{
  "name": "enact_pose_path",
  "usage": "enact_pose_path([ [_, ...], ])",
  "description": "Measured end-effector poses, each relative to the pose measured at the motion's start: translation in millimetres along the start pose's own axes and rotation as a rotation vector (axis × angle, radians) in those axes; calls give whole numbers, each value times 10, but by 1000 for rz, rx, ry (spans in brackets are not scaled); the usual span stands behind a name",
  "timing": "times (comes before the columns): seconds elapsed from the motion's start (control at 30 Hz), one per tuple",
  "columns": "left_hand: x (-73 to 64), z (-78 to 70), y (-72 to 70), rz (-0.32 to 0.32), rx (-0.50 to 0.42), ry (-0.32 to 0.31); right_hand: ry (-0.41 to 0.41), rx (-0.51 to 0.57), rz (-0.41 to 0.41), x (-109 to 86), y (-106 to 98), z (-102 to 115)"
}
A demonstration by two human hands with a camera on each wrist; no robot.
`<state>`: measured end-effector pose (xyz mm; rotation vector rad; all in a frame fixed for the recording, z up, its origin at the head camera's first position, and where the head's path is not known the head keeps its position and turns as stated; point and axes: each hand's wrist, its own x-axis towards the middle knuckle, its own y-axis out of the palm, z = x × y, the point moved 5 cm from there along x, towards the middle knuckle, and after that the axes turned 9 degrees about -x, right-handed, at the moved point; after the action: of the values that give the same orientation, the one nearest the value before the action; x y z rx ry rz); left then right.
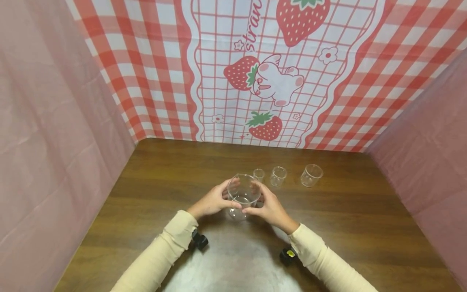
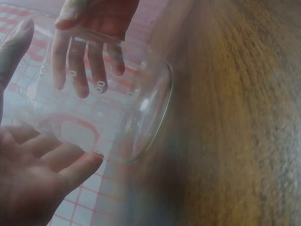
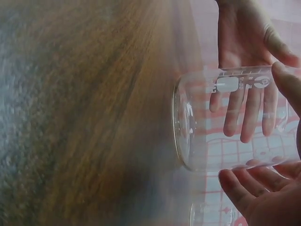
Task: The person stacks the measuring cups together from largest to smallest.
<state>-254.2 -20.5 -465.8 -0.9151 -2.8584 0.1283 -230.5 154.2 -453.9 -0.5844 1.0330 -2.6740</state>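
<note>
Between both hands is a large clear glass beaker (image 1: pixel 243 192), upright near the middle of the brown wooden table. My left hand (image 1: pixel 215 199) grips its left side, thumb on the near wall and fingers round the far side. The right hand (image 1: pixel 270 206) holds the opposite side the same way, the two thumb tips nearly meeting in front. White markings show on the beaker (image 3: pixel 228 84) in the right wrist view. Its rounded base is close over the wood in both wrist views.
Three smaller glass beakers stand in a row behind and to the right: the smallest (image 1: pixel 258 174), a middle one (image 1: pixel 279 177) and a larger one (image 1: pixel 311 175). A strawberry-print checked cloth (image 1: pixel 251 101) hangs at the back, with pink curtains (image 1: pixel 47 134) at both sides.
</note>
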Motion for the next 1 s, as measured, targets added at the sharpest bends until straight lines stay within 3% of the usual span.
enact_pose_path([
  [0.47,10,11,-15,8,24,3,54,72,152,19,-45,-102],
  [1.0,-4,-12,6,-14,2,-2,35,90,132,21,-202,-45],
])
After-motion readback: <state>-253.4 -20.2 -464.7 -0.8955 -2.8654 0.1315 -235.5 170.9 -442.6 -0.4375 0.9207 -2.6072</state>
